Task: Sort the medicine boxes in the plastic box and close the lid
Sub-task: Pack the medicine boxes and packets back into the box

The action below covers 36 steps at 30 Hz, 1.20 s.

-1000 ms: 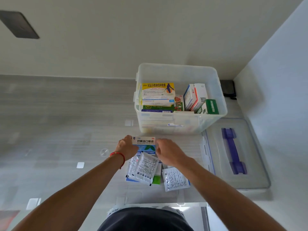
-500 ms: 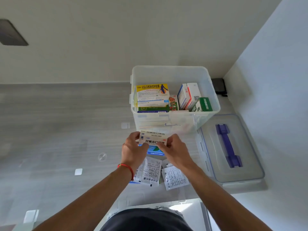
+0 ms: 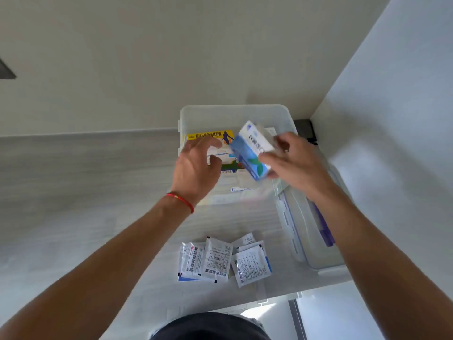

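A clear plastic box [image 3: 232, 116] stands open on the grey table by the wall. Inside it lies a yellow and white medicine box [image 3: 210, 136], with other boxes partly hidden behind my hands. My right hand [image 3: 294, 163] grips a blue and white medicine box [image 3: 250, 150], tilted, above the middle of the plastic box. My left hand [image 3: 196, 168], fingers apart, hovers over the box's left part and holds nothing. The clear lid [image 3: 306, 231] with a purple handle [image 3: 323, 229] lies flat to the right, partly under my right forearm.
Several white medicine sachets [image 3: 220, 258] lie in a loose pile on the table [image 3: 85, 192] in front of the plastic box. A white wall [image 3: 392, 119] rises close on the right. A small dark object [image 3: 305, 130] sits in the corner behind the box.
Both hands lifted the blue and white box off the sachet pile and up over the plastic box. My left hand has let go of it; my right hand alone holds it, tilted.
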Tool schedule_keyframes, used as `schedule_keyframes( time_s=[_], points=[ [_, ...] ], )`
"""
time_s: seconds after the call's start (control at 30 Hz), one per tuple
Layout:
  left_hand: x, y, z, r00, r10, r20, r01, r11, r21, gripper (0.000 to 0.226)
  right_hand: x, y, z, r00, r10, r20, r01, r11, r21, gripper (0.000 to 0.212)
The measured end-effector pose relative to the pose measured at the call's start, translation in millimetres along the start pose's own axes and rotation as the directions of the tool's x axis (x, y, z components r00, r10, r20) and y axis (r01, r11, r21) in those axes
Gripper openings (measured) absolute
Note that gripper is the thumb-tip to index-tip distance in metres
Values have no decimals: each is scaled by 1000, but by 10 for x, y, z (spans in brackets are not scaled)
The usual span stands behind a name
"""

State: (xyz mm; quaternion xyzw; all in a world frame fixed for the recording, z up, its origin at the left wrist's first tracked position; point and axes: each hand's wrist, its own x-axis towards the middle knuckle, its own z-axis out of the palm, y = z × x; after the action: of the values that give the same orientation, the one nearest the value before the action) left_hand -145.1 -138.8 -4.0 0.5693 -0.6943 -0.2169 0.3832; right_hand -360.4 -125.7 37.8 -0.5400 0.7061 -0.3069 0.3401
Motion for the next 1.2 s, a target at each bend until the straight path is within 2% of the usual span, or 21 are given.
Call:
schedule_keyframes(
  time_s=[0.07,0.17,0.2,0.3,0.4,0.5,0.57,0.67,0.73,0.87,0.97,1.1,1.2],
  points=[
    [97,-188,53,997,-8,80,-8,981,195,29,331,-82,7,995,60,-85,-65,996,-62,41],
    [68,-343,143,988,61,140,-114,901,418,36,776,-74,151,987,57,-152,-112,918,-381,42],
    [59,-356,156,988,76,134,-128,888,442,39,893,-46,238,987,63,-149,-122,895,-428,39],
    [64,-353,166,987,87,131,-141,864,484,39,1138,84,544,991,97,-97,-129,896,-424,33],
    [75,-344,168,988,69,138,-131,849,512,37,1245,234,799,993,35,-113,-84,877,-474,45],
    [74,-328,169,987,57,149,-128,843,522,36,1309,276,910,995,-42,-89,-20,800,-600,63],
    [79,-324,173,988,57,146,-126,843,524,36,1355,248,901,999,-40,-26,16,796,-604,64],
    [74,-317,169,986,41,163,-122,840,528,37,1361,234,898,977,-47,208,176,729,-662,36],
    [82,-322,168,985,45,167,-128,839,528,37,1309,249,908,933,-22,359,283,661,-695,41],
    [71,-328,153,983,69,170,-149,839,523,38,1223,204,825,914,11,406,296,666,-685,59],
    [77,-347,158,981,84,174,-162,849,503,40,1085,138,697,921,-36,389,292,724,-625,59],
    [79,-393,145,978,134,158,-189,890,416,33,739,65,498,936,-279,213,350,781,-517,37],
    [42,-390,41,963,232,134,-255,949,185,26,293,65,307,854,-510,107,515,796,-319,27]
  ],
)
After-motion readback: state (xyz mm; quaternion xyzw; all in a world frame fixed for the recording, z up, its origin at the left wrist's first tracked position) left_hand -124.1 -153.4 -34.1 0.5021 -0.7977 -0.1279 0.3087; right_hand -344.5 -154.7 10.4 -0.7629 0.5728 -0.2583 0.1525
